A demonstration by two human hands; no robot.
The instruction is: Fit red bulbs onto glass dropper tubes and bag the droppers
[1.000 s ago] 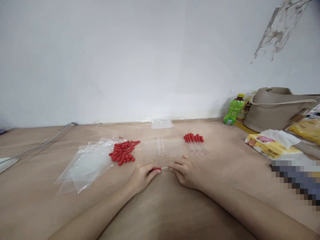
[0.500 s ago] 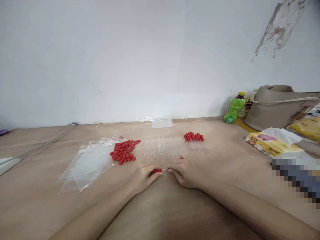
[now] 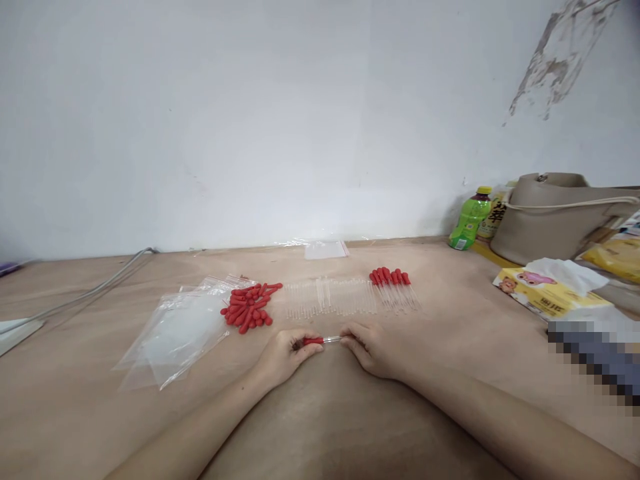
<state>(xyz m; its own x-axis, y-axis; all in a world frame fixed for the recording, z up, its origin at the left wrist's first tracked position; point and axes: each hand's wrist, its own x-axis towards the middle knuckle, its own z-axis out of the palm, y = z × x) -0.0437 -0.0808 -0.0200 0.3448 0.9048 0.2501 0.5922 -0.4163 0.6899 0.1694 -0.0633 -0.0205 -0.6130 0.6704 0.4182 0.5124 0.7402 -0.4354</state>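
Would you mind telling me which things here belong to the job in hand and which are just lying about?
Job:
red bulb, in left hand
clear tube, in right hand
loose red bulbs
tube row
bulb-topped tubes
probably clear bags

Lying about:
green bottle
beige bag
tissue pack
grey cable

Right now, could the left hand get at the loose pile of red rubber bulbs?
Probably yes: the pile of red rubber bulbs lies just beyond the left hand, nothing between, though that hand holds a red bulb.
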